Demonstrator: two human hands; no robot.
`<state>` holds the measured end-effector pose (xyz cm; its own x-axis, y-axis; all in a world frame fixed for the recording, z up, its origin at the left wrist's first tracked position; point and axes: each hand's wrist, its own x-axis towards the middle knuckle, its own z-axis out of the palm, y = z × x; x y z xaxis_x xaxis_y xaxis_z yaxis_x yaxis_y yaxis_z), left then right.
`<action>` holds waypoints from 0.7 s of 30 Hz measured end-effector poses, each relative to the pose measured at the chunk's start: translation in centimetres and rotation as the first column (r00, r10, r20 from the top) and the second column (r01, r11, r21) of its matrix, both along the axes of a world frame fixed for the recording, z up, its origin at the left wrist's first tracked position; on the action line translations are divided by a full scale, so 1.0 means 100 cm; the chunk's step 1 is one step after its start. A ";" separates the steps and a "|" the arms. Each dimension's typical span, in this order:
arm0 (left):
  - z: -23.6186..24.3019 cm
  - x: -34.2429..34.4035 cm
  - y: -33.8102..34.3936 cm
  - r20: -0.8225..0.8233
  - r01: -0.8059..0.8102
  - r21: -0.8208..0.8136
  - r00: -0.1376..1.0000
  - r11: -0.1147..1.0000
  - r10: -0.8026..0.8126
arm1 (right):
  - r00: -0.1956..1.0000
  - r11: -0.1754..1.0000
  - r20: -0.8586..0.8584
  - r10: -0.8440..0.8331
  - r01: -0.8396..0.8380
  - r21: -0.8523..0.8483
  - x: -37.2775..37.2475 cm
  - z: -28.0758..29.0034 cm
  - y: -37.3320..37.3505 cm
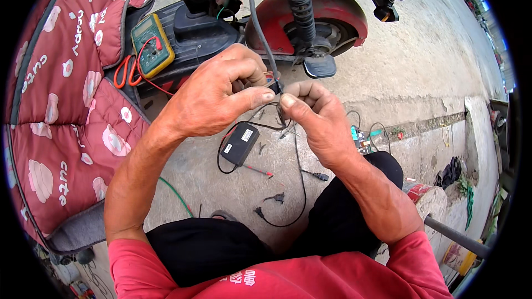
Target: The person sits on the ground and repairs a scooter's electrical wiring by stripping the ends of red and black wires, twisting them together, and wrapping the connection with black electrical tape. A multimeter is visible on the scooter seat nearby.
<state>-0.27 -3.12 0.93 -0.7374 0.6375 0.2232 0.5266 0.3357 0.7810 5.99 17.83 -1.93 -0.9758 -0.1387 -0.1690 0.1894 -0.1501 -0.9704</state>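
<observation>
Both forearms (134, 180) slant inward, left hand (219, 94) and right hand (316, 116) pinching a grey cable (256, 22).

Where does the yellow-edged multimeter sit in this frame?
In the head view, the multimeter lies upper left on the black footboard, just right of the maroon patterned quilt and beyond the person's left hand.

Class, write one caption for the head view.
Left hand and right hand meet at a grey cable beside a scooter.
</observation>
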 end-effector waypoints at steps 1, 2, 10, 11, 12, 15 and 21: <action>0.000 0.000 0.001 -0.035 -0.003 0.008 0.999 1.000 0.003 | 0.999 0.999 -0.033 -0.029 0.030 0.034 -0.001 0.003 -0.002; 0.000 0.001 0.001 -0.070 -0.006 0.015 0.998 1.000 0.007 | 0.996 0.996 -0.067 -0.056 0.060 0.067 -0.001 0.005 -0.005; 0.003 0.003 -0.002 -0.160 -0.042 -0.013 0.986 0.999 0.039 | 0.989 0.970 -0.145 -0.014 0.049 0.240 -0.011 0.010 -0.005; 0.003 0.005 -0.004 -0.140 -0.051 -0.024 0.989 0.998 0.047 | 0.991 0.966 -0.136 0.005 0.030 0.258 -0.011 0.010 -0.005; 0.003 0.006 -0.005 -0.114 -0.059 -0.030 0.992 0.998 0.056 | 0.990 0.963 -0.141 0.011 0.027 0.270 -0.011 0.011 -0.005; 0.001 0.009 -0.009 -0.054 -0.072 -0.045 0.996 0.996 0.070 | 0.988 0.956 -0.151 0.023 0.023 0.293 -0.010 0.011 -0.005; -0.001 0.013 -0.017 -0.051 -0.061 -0.063 0.997 0.996 0.058 | 0.988 0.949 -0.141 0.060 -0.013 0.316 -0.014 0.007 -0.004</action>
<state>1.01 -4.82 0.81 -0.7635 0.6073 0.2197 0.5414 0.4163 0.7305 4.62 17.47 -1.26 -0.9883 -0.1380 -0.0649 0.0410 0.1699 -0.9846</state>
